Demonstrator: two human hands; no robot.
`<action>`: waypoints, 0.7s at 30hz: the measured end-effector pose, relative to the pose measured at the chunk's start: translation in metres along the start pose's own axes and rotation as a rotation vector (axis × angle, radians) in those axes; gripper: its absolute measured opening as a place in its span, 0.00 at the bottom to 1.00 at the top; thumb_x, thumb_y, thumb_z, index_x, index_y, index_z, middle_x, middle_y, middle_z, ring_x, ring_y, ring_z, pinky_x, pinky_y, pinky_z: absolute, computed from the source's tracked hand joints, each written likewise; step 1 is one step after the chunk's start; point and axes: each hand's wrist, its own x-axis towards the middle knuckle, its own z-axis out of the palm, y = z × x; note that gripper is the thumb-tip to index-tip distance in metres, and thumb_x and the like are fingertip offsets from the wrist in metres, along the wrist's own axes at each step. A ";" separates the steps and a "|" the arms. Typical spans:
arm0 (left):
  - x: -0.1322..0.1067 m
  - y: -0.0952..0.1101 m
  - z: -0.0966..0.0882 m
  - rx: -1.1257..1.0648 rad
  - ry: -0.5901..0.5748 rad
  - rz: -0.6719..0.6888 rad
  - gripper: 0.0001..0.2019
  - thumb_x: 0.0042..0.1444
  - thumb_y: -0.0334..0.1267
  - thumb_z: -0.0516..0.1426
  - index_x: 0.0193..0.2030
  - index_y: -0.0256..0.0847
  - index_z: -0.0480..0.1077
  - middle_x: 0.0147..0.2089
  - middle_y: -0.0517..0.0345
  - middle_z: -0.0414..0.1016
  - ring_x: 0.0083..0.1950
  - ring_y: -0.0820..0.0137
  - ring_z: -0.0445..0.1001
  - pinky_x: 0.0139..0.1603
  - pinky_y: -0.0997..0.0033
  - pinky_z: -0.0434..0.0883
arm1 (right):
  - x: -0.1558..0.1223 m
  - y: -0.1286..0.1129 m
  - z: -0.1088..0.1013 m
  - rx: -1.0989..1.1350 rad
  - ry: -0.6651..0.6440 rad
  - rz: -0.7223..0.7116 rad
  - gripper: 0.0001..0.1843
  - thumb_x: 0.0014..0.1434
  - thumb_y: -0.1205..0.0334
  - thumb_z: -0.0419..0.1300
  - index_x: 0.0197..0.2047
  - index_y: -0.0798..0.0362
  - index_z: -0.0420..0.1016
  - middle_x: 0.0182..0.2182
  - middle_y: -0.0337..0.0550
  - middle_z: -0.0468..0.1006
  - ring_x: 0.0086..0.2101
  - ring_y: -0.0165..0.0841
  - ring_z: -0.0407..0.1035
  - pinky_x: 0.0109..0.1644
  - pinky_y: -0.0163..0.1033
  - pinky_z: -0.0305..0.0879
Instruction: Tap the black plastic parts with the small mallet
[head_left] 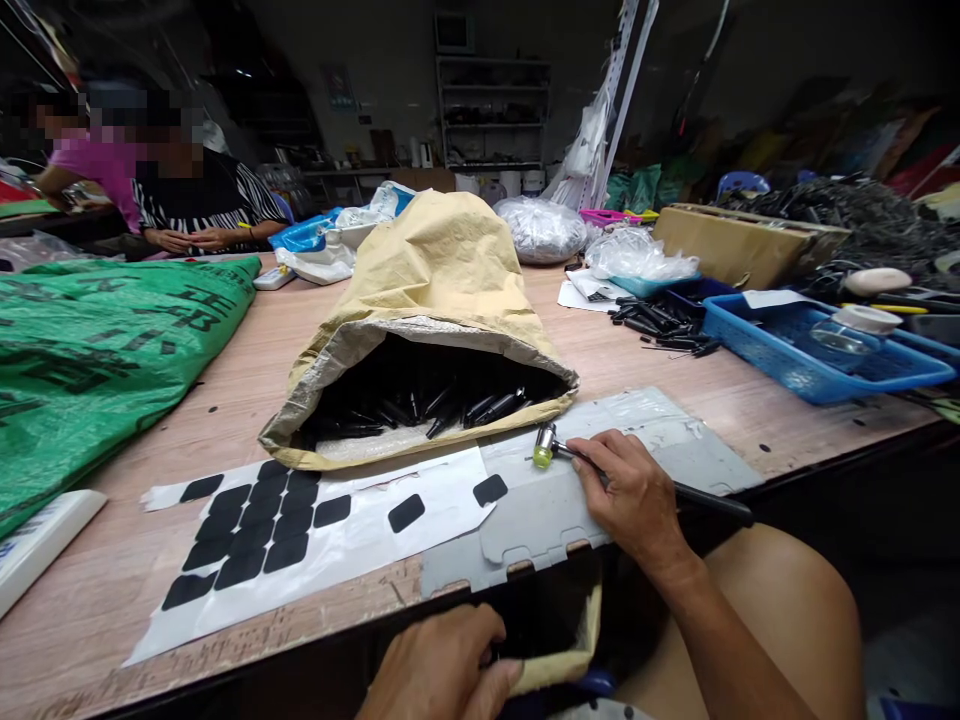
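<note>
A person's right hand grips a small hammer with a yellow-green tip over a grey board on a wood-patterned table. The left hand is below the near edge, at the tan rim of a lower bag. On the table, an open tan sack holds black pieces behind a white sheet of black rounded squares.

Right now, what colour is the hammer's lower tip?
The hammer's lower tip is yellow-green, best seen in the head view.
</note>
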 end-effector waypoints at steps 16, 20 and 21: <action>0.126 -0.032 -0.111 0.299 0.685 -0.212 0.08 0.61 0.43 0.58 0.40 0.42 0.74 0.43 0.50 0.77 0.45 0.56 0.75 0.42 0.62 0.68 | 0.000 0.003 0.003 0.014 0.014 0.013 0.11 0.64 0.64 0.59 0.48 0.49 0.80 0.36 0.42 0.77 0.39 0.37 0.68 0.45 0.41 0.64; 0.092 -0.032 -0.105 0.180 0.768 0.035 0.05 0.58 0.39 0.61 0.40 0.44 0.72 0.39 0.56 0.75 0.45 0.60 0.72 0.46 0.62 0.67 | 0.000 0.003 0.002 0.016 0.014 0.016 0.11 0.64 0.64 0.59 0.47 0.48 0.80 0.36 0.42 0.77 0.39 0.37 0.68 0.45 0.41 0.65; 0.085 -0.032 -0.101 0.114 0.737 0.071 0.05 0.57 0.39 0.62 0.40 0.44 0.72 0.39 0.57 0.75 0.44 0.61 0.71 0.46 0.63 0.67 | 0.000 0.003 0.002 0.012 0.012 0.016 0.11 0.64 0.64 0.59 0.47 0.48 0.80 0.36 0.42 0.77 0.39 0.37 0.68 0.45 0.42 0.65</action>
